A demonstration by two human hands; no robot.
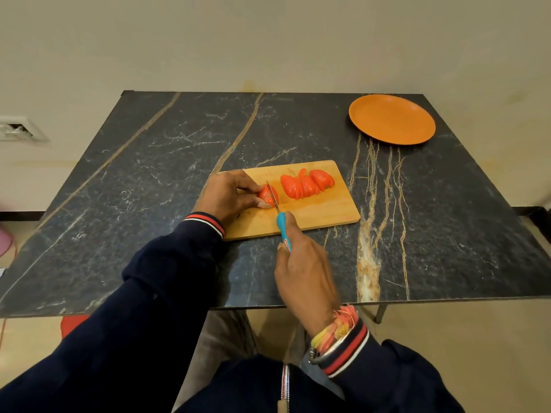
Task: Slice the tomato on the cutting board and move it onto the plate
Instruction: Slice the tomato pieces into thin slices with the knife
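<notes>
A wooden cutting board lies on the dark marble table. A row of cut tomato slices leans together on its far right part. At the board's left end, my left hand pinches a remaining tomato piece between fingers and thumb. My right hand grips the blue handle of a knife. Its blade runs forward into that tomato piece. An orange plate with nothing on it sits at the table's far right corner.
The marble table ends at a near edge just under my right wrist. A wall runs behind it, with a socket panel at the left. A red stool shows below the table's left front.
</notes>
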